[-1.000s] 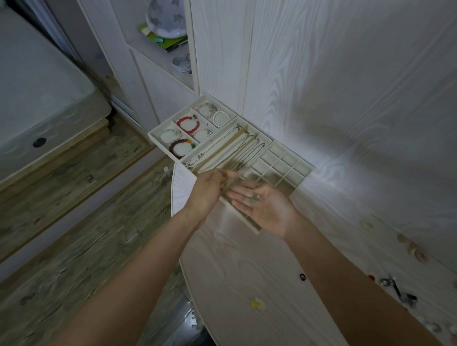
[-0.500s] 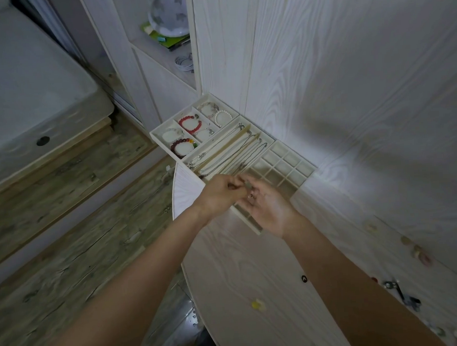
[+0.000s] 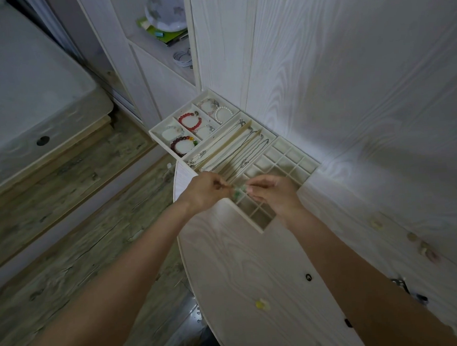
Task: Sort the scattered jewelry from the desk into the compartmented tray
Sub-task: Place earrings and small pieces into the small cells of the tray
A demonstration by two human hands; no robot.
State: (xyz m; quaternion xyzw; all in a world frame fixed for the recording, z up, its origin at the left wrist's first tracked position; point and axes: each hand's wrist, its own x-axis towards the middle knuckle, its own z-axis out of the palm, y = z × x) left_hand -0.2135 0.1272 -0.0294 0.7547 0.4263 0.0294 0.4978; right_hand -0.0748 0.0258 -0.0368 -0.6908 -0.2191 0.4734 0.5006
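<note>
A white compartmented tray point(image 3: 311, 171) sits at the desk's far corner. Its left section holds bead bracelets point(image 3: 190, 121), its middle section necklaces point(image 3: 236, 151), and its right part is a grid of small cells. Over the near cells my left hand point(image 3: 205, 191) and my right hand point(image 3: 272, 193) meet, both pinching a small green and silver jewelry piece point(image 3: 238, 192) between the fingertips. The piece is blurred and partly hidden by the fingers.
Loose small pieces lie on the white desk: a yellow one point(image 3: 261, 303), dark ones point(image 3: 308, 277), and several along the right wall point(image 3: 424, 246). A dark clip-like item point(image 3: 401, 285) lies beside my right forearm. The desk's curved edge drops to the wooden floor on the left.
My right hand turned from palm-up to fingers down. Both hands came together over the grid cells and now pinch the small green piece between them.
</note>
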